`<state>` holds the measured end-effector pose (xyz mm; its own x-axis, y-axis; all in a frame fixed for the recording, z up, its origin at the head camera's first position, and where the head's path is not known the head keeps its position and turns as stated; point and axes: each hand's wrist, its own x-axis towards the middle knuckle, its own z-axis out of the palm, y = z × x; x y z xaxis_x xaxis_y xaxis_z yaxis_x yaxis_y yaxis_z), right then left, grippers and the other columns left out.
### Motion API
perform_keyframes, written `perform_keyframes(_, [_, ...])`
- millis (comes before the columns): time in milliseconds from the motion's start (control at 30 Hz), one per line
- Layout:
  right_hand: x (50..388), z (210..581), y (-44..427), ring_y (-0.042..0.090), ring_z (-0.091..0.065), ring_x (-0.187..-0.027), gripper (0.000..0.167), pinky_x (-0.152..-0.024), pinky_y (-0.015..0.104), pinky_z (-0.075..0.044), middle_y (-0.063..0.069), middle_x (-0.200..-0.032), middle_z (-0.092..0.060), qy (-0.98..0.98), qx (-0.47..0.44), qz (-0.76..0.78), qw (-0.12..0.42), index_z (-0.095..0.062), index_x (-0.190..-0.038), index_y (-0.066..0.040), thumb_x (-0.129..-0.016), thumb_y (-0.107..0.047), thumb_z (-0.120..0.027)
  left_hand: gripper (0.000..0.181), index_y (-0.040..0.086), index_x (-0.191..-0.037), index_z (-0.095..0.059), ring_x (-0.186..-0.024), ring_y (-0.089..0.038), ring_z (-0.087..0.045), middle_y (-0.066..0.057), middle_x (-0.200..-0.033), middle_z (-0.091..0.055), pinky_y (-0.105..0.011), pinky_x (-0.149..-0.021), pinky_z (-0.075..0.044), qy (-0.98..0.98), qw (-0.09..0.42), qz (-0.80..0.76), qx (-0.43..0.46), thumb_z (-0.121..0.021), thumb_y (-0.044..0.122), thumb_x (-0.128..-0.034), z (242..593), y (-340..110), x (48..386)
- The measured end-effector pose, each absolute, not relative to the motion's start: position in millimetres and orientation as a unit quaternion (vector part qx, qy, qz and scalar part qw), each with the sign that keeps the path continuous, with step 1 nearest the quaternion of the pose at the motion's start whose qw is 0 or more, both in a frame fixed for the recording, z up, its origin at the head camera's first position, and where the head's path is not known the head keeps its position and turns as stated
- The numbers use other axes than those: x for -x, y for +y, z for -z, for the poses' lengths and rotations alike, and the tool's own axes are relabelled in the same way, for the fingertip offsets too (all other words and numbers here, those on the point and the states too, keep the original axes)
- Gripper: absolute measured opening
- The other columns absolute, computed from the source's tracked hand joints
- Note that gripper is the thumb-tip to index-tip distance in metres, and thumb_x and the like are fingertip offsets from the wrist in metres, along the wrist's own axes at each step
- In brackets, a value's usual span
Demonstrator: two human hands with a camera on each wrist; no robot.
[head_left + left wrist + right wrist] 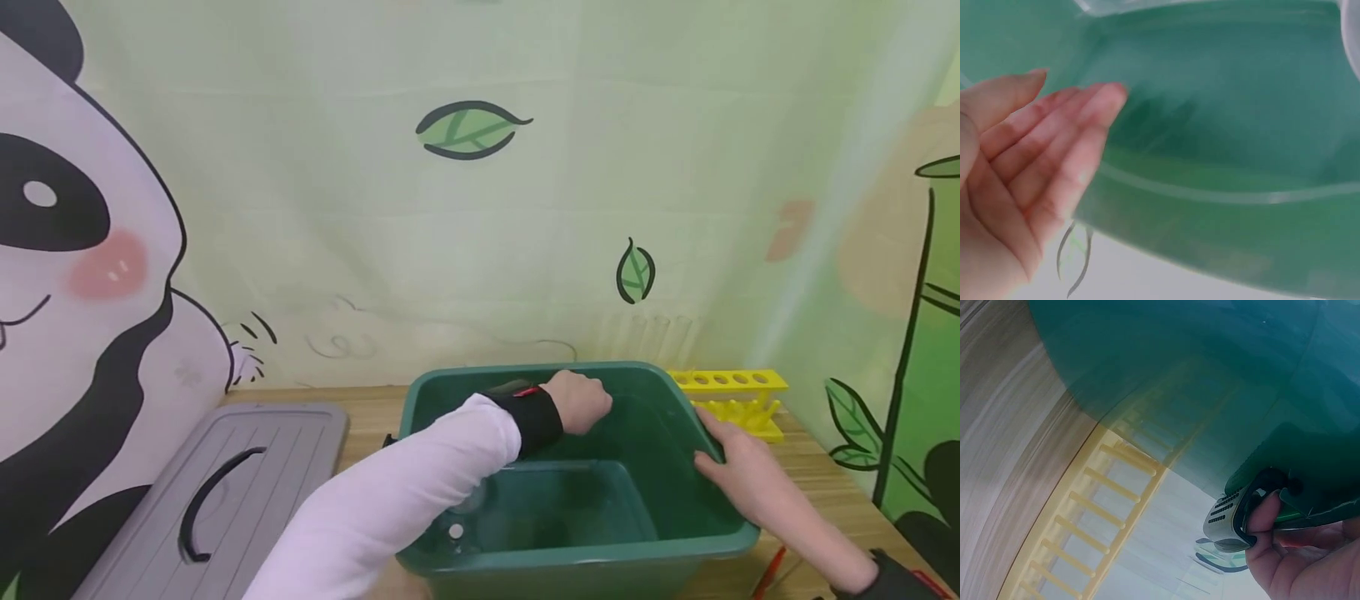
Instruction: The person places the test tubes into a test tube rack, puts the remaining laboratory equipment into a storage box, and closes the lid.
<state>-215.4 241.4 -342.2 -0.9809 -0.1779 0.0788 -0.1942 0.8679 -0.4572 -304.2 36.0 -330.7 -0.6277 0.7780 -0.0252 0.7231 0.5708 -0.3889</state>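
A deep green plastic bin (pixel 555 557) stands on the wooden table, open at the top. My left hand (pixel 579 402) reaches inside near its far wall. In the left wrist view the left hand's (pixel 1041 147) fingers lie nearly straight together, palm showing, with nothing held. My right hand (pixel 738 467) grips the bin's right rim. In the right wrist view the right hand's (pixel 1310 559) thumb lies beside a grey and black latch (pixel 1225 519) on the bin. A clear object with a white spot (pixel 456 531) is inside at the near left, partly hidden by the sleeve.
A grey lid (pixel 281 500) with a black handle lies on the left. Behind the bin's right side stands a yellow test tube rack (pixel 750 382) with several clear tubes (pixel 660 333). A slim red object (pixel 769 573) lies at the front right. A printed curtain (pixel 480 250) hangs behind.
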Motion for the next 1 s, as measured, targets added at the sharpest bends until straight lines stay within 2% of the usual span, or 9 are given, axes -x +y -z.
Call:
perform_keyframes(167, [216,342,241,0.048,-0.043,-0.104,0.061,-0.075,0.054,-0.041,0.041,-0.123,-0.034,-0.966,-0.098,-0.241,0.016,-0.025,-0.133,0.016,-0.086,-0.008,-0.057,0.015,0.015,-0.088,-0.062,-0.065,-0.008,-0.046,0.003,-0.081,-0.054,-0.027,-0.052,-0.043,-0.878,0.070,-0.166,0.443,-0.049,0.009,-0.0891,301,33,294])
perform_keyframes(333, [214,342,240,0.050,-0.040,-0.107,0.060,-0.077,0.055,-0.040,0.040,-0.123,-0.035,-0.964,-0.106,-0.243,0.025,-0.027,-0.132,0.016,-0.085,-0.008,-0.057,0.011,0.014,-0.090,-0.062,-0.069,-0.010,-0.048,0.002,-0.079,-0.051,-0.026,-0.053,-0.042,-0.878,0.063,-0.153,0.449,-0.051,0.011,-0.0888,273,24,279])
perform_keyframes(533, [215,343,241,0.049,-0.041,-0.106,0.059,-0.076,0.055,-0.040,0.040,-0.123,-0.035,-0.964,-0.108,-0.241,0.034,-0.028,-0.131,0.016,-0.085,-0.008,-0.057,0.009,0.012,-0.080,-0.062,-0.070,-0.012,-0.050,0.001,-0.075,-0.052,-0.027,-0.056,-0.043,-0.881,0.082,-0.109,0.453,-0.055,0.011,-0.0861,245,0,265])
perform_keyframes(667, [215,343,240,0.047,-0.044,-0.104,0.059,-0.074,0.053,-0.041,0.040,-0.122,-0.035,-0.965,-0.106,-0.239,0.030,-0.028,-0.131,0.016,-0.085,-0.008,-0.057,0.014,0.012,-0.072,-0.057,-0.065,-0.011,-0.046,0.004,-0.066,-0.046,-0.024,-0.058,-0.041,-0.882,0.084,-0.072,0.457,-0.058,0.010,-0.0859,233,-19,257])
perform_keyframes(833, [215,342,239,0.046,-0.044,-0.103,0.060,-0.073,0.052,-0.042,0.040,-0.123,-0.034,-0.964,-0.103,-0.243,0.022,-0.026,-0.132,0.016,-0.086,-0.008,-0.056,0.026,0.011,-0.062,-0.049,-0.053,-0.010,-0.032,0.005,-0.056,-0.031,-0.021,-0.052,-0.029,-0.878,0.097,0.003,0.469,-0.058,0.008,-0.0865,222,-50,249])
perform_keyframes(1000, [215,342,240,0.047,-0.044,-0.103,0.060,-0.074,0.052,-0.042,0.040,-0.123,-0.035,-0.964,-0.106,-0.242,0.026,-0.027,-0.132,0.016,-0.086,-0.008,-0.056,0.018,0.009,-0.067,-0.059,-0.051,-0.008,-0.035,0.006,-0.055,-0.036,-0.020,-0.051,-0.031,-0.887,0.124,0.045,0.443,-0.059,0.006,-0.0850,219,-85,247])
